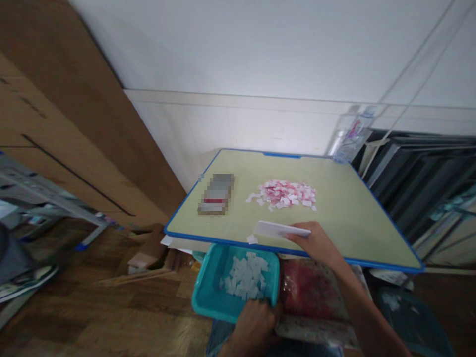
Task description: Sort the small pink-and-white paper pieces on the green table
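My right hand (308, 237) pinches a flat white card-like piece (277, 229) just above the front of the pale yellow table (345, 218). One small white paper square (252, 239) lies by the front edge, near the left end of that piece. Behind it on the tabletop is a loose heap of pink and white paper bits (284, 193). Below the edge, my left hand (258, 317) is closed on the near rim of a teal plastic basin (211, 310). Many small white pieces (247, 277) lie inside the basin.
A blurred-out, pixelated box-shaped object (216, 194) sits on the table's left side. At the back right corner stands a clear plastic bottle (353, 136). Something red and shiny (308, 290) is beneath the table, right of the basin. A stepladder leg (92, 237) stands left.
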Demonstrator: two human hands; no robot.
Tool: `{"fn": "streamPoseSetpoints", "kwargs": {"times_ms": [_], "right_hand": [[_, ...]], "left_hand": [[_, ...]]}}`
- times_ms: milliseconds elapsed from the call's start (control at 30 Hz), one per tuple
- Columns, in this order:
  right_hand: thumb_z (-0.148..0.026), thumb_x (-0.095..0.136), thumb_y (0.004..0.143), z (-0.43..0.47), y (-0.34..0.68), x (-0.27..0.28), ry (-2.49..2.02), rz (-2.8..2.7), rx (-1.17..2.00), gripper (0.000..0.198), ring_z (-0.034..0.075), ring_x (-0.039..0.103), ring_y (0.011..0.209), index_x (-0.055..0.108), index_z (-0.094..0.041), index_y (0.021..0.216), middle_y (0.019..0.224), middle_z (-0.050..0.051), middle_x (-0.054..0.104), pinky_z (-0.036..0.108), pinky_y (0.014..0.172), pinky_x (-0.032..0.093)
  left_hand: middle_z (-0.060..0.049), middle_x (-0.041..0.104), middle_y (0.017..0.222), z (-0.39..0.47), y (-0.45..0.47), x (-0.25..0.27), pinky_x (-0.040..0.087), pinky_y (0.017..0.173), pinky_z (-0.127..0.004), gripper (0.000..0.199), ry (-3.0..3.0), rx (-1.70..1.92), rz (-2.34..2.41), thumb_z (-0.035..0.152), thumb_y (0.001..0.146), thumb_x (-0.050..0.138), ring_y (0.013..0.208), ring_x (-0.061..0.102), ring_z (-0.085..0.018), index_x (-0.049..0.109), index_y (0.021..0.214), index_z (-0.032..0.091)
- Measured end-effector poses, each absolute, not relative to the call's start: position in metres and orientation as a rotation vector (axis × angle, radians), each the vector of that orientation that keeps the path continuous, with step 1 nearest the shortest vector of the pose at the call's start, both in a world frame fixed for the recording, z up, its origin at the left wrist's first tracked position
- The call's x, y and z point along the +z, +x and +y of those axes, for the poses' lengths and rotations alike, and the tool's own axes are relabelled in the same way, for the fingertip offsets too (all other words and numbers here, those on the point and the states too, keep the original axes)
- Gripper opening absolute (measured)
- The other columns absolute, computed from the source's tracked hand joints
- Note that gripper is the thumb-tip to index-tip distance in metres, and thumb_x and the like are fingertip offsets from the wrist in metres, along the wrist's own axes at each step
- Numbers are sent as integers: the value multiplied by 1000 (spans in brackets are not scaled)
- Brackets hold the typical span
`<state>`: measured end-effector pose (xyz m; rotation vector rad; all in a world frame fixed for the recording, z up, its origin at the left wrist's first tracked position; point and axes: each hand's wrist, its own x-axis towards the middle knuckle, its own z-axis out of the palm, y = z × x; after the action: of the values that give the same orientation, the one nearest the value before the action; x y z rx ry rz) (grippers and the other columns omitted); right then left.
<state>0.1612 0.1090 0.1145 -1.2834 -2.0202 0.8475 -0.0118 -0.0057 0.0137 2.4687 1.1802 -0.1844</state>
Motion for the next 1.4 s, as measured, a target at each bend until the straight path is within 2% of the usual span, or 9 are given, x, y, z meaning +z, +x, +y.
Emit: {"fn": "streamPoseSetpoints", "kwargs": {"times_ms": [267, 400, 533, 700, 900, 1000, 1100, 1200, 1400], "right_hand": [[-23, 51, 75, 106, 156, 116, -1167, -2109, 880, 19, 12, 54, 54, 67, -13, 73, 61, 1, 65, 19, 49, 39], [-24, 51, 75, 103, 153, 117, -1157, -2132, 891, 20, 12, 53, 52, 67, -14, 69, 59, 0, 64, 19, 48, 39], [-26, 51, 75, 100, 156, 122, -1140, -2092, 906, 21, 12, 55, 55, 68, -14, 74, 63, 2, 65, 20, 51, 40], [-37, 56, 71, 110, 194, 126, -1362, -1786, 683, 28, 13, 52, 49, 68, -11, 71, 59, 3, 63, 20, 42, 36], [-41, 54, 70, 128, 229, 110, -1416, -1831, 603, 34, 13, 51, 44, 68, -10, 73, 55, 3, 62, 21, 39, 37], [-39, 54, 72, 136, 225, 101, -1370, -1866, 617, 32, 17, 57, 51, 69, -12, 77, 63, 4, 67, 24, 43, 42], [-36, 53, 74, 143, 216, 96, -1240, -1936, 622, 28, 22, 63, 69, 69, -16, 85, 81, 6, 69, 30, 60, 49], [-34, 52, 76, 147, 212, 98, -1142, -2005, 643, 26, 23, 63, 81, 68, -19, 90, 92, 6, 68, 33, 72, 48], [-34, 53, 75, 141, 224, 111, -1194, -2089, 698, 25, 22, 64, 71, 69, -18, 86, 84, 6, 70, 29, 61, 50]], "left_hand": [[-11, 60, 75, -7, -13, 10, 41, 57, -35, 28, 2476, -150, 1198, 34, 77, 48, 67, 56, -28, 55, 98, 16], [-11, 60, 74, -7, -13, 8, 41, 57, -35, 29, 2476, -152, 1183, 33, 77, 49, 67, 56, -27, 54, 99, 16], [-11, 60, 75, -6, -12, 9, 41, 56, -34, 27, 2469, -139, 1190, 35, 78, 49, 67, 56, -27, 55, 97, 16], [-12, 60, 76, -7, -12, 9, 41, 57, -34, 27, 2457, -162, 1180, 33, 77, 52, 67, 56, -27, 54, 98, 16], [-11, 60, 77, -7, -12, 4, 41, 57, -35, 30, 2450, -170, 1201, 31, 73, 55, 68, 55, -27, 53, 100, 16], [-11, 60, 76, -7, -11, 4, 41, 57, -34, 31, 2440, -169, 1204, 32, 74, 54, 68, 55, -27, 53, 102, 17], [-11, 60, 77, -7, -11, 5, 41, 57, -35, 30, 2438, -157, 1209, 32, 75, 52, 69, 55, -27, 53, 101, 18], [-12, 60, 78, -7, -11, 5, 41, 58, -35, 28, 2435, -144, 1206, 33, 76, 51, 70, 55, -28, 54, 98, 17], [-13, 60, 81, -5, -10, 8, 42, 60, -35, 34, 2409, -186, 1215, 33, 75, 52, 72, 56, -27, 52, 104, 17]]}}
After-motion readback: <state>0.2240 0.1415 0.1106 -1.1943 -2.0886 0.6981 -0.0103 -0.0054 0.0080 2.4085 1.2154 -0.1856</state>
